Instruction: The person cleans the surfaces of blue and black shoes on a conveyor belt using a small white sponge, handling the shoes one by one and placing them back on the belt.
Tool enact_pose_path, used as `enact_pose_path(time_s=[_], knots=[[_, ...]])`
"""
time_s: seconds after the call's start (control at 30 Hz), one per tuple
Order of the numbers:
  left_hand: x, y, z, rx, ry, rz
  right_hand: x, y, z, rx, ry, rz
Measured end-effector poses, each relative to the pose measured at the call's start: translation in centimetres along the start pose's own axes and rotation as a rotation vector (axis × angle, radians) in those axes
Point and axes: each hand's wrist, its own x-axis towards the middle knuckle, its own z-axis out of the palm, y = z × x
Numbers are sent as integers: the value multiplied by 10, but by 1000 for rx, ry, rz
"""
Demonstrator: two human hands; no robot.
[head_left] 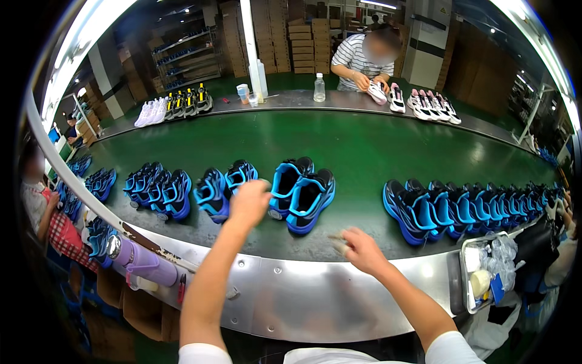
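My left hand is over the green belt, just in front of a black and blue sneaker. Its fingers are blurred, and whether they touch the shoe cannot be made out. Left of it stands another blue sneaker, slightly smeared. To the right of that hand sits a pair of black sneakers with bright blue lining, the nearer shoe in front of the farther one. My right hand hovers near the belt's front edge, its fingers reaching left with pale coverings on the tips, and nothing visible in them.
A long row of matching sneakers lines the right; more sneakers stand left. A metal ledge runs in front, with a purple bottle and a tray of plastic bags. Across the belt, a person handles a white shoe.
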Motion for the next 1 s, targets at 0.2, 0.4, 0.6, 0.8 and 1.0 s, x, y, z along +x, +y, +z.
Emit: enact_pose_path(time_s=[0.2,0.4,0.6,0.8,1.0], knots=[[9,-3,100,-20,-162,8,92,-4,47,49,232,-131],[-54,38,32,-147,-172,-1,52,-3,30,5,57,-185],[-189,112,-38,-377,-279,40,-61,-25,-8,288,-47,-229],[-289,161,-35,-489,-336,-81,-178,-38,24,266,-157,-157],[-269,149,-56,-357,-34,-78,-183,-67,-16,93,96,-159]])
